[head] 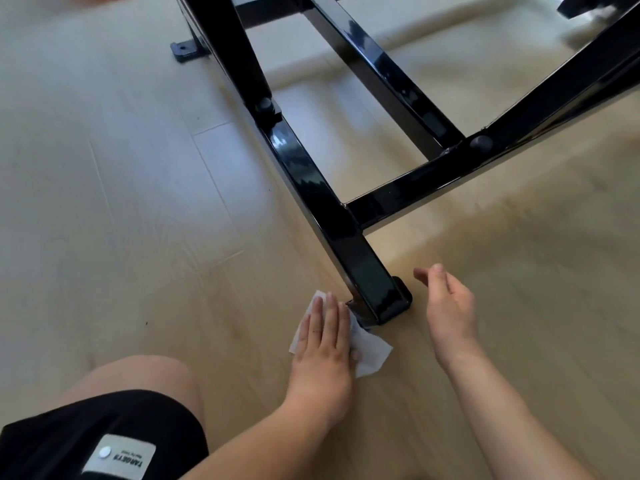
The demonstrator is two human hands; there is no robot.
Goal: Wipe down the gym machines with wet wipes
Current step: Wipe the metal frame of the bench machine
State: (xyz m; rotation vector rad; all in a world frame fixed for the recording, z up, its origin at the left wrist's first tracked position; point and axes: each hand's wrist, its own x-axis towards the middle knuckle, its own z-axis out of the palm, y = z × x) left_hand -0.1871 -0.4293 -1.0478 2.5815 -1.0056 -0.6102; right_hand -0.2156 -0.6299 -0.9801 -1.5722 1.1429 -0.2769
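– Pressing what?
– The left hand (323, 336) lies flat, fingers straight, on a white wet wipe (372, 351) on the pale wooden floor (138, 202), touching the foot of the glossy black steel frame bar (367, 271).
– And the right hand (446, 306)?
– Loose, empty, just right of the foot. The bar runs away leftward.

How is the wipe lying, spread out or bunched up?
Spread out, slightly wrinkled: the wipe lies flat under the left hand, its white edges showing on both sides.

Left hand (322, 341) palm down, fingers straight and together, forearm reaching in from below. Right hand (446, 306) apart from it, fingers loosely curled, holding nothing. Bare knee (138, 379) bent at lower left.
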